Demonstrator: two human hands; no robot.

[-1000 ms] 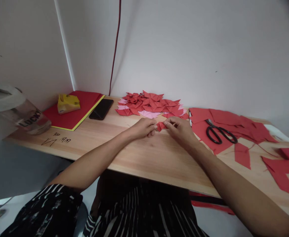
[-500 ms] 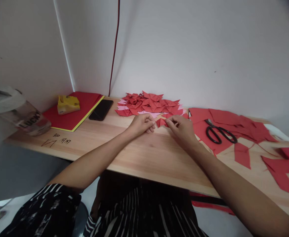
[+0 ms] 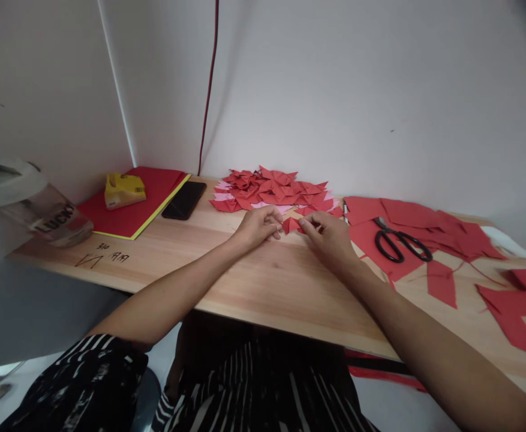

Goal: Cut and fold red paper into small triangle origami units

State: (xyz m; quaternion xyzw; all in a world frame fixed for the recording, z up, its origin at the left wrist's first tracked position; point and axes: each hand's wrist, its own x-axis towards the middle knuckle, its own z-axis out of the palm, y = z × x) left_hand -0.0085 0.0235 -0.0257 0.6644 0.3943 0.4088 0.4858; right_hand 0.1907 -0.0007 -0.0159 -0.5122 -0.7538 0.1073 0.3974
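Head view. Your two hands meet above the table, near its middle, with a small folded red piece between them. Your right hand grips the piece's right end between thumb and forefinger. Your left hand is half curled, its fingertips at the piece's left edge; whether they pinch it you cannot tell from this angle. Just beyond the piece, against the wall, lies a pile of pointed red and pink folded papers, heaped over one another. To the right, black-handled scissors rest on overlapping red sheets; nearer you on that side lie a loose red strip and an angled red piece. To the left of the pile lies a dark phone, then a red sheet with a yellow border, bearing a yellow packet. A clear bottle lettered "LUCKY" occupies the far left.
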